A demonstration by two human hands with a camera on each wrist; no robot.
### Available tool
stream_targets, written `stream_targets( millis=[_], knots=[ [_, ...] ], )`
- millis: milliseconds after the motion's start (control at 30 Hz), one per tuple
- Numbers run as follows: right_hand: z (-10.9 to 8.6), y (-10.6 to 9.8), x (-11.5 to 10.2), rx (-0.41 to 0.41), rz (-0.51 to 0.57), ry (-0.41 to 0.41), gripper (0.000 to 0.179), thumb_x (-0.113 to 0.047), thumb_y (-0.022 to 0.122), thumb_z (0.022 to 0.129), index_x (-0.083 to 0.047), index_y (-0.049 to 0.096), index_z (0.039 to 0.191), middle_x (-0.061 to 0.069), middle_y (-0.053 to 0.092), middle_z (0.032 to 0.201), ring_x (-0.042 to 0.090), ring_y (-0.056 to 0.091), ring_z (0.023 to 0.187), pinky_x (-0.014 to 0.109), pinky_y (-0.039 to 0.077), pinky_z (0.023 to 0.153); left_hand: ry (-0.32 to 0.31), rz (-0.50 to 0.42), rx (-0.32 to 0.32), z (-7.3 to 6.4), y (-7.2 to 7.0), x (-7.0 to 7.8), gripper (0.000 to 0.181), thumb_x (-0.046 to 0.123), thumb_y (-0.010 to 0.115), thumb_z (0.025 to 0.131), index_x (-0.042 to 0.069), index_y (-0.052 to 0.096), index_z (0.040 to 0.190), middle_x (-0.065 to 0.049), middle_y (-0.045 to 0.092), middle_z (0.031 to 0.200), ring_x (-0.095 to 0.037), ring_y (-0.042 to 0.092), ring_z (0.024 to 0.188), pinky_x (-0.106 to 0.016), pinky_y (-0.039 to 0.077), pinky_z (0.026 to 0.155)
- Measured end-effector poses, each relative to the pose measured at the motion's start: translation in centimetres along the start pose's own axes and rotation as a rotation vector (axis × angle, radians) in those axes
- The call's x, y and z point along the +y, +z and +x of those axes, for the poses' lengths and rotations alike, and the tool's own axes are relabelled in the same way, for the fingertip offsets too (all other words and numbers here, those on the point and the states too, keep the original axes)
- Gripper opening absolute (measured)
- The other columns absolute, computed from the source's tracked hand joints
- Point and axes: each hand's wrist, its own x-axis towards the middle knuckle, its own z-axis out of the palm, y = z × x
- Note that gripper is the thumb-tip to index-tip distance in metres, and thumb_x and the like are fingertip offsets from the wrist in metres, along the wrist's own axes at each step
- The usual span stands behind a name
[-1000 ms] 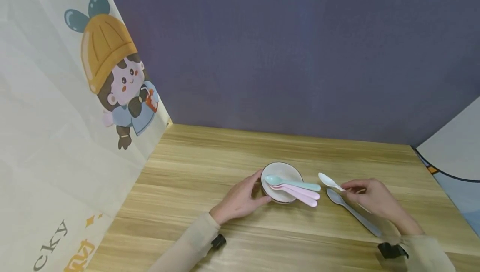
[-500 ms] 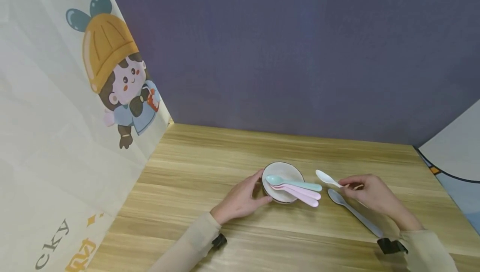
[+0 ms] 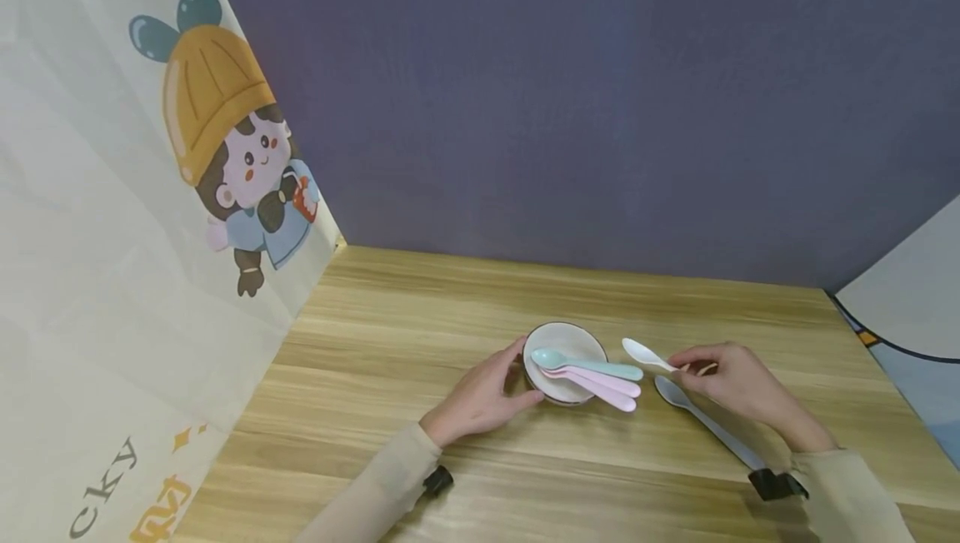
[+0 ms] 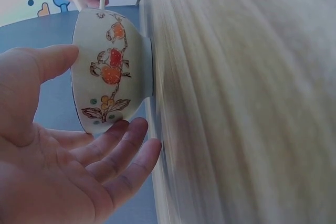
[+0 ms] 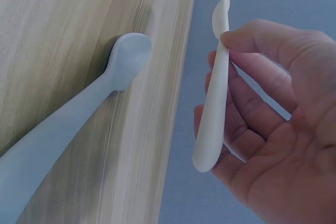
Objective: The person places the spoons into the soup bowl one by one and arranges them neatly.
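Observation:
My left hand holds the side of a small white bowl, thumb at the rim and fingers along the wall. The left wrist view shows orange fruit painted on the bowl, which stands on the table. Inside lean a mint-green spoon and two pink spoons, their handles sticking out to the right. Right of the bowl, my right hand pinches a white spoon near its bowl end, raised off the table. Below it lies a grey spoon, untouched.
The wooden table ends at a dark blue-grey wall behind. On the left stands a pale panel with a cartoon figure. Another printed panel borders the right side.
My right hand has moved a little left with the white spoon, bringing it closer to the bowl. The left hand and bowl have stayed in place.

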Motion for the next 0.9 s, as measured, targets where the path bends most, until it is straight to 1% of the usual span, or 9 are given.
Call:
stream_targets(
  millis=[233, 500, 700, 900],
  knots=[
    [0.4, 0.0, -0.3, -0.009, 0.026, 0.002, 0.023, -0.02, 0.079, 0.096, -0.008, 0.082, 0.115, 0.0, 0.077, 0.098, 0.005, 0.067, 0.084, 0.023, 0.058, 0.072, -0.002, 0.005, 0.003, 0.0, -0.1, 0.0, 0.086, 0.048, 0.072, 0.1, 0.025, 0.028, 0.17, -0.002, 0.058, 0.156, -0.025, 0.062, 0.134, -0.047, 0.052, 0.114],
    [0.7, -0.3, -0.6, -0.002, 0.019, -0.041, 0.021, -0.02, 0.077, 0.097, -0.009, 0.082, 0.115, 0.0, 0.078, 0.098, 0.002, 0.066, 0.084, 0.023, 0.058, 0.072, -0.013, 0.005, -0.001, 0.0, -0.2, 0.1, 0.086, 0.047, 0.072, 0.1, 0.025, 0.028, 0.17, -0.003, 0.054, 0.161, -0.026, 0.062, 0.136, -0.049, 0.05, 0.116],
    [1.0, -0.4, -0.8, -0.005, 0.024, -0.054, 0.021, -0.018, 0.077, 0.097, -0.008, 0.082, 0.115, -0.001, 0.078, 0.096, 0.002, 0.066, 0.083, 0.024, 0.058, 0.071, -0.004, 0.005, 0.001, -0.1, -0.1, 0.1, 0.085, 0.047, 0.073, 0.1, 0.025, 0.029, 0.17, -0.002, 0.054, 0.161, -0.026, 0.063, 0.135, -0.048, 0.051, 0.115],
    [1.1, -0.3, -1.1, -0.009, 0.045, -0.054, 0.022, -0.018, 0.078, 0.095, -0.007, 0.082, 0.114, -0.001, 0.077, 0.093, 0.004, 0.067, 0.082, 0.024, 0.058, 0.069, 0.009, 0.007, 0.003, 0.0, 0.0, 0.0, 0.085, 0.048, 0.072, 0.1, 0.025, 0.029, 0.169, -0.002, 0.054, 0.16, -0.026, 0.063, 0.135, -0.047, 0.052, 0.115]
  ],
)
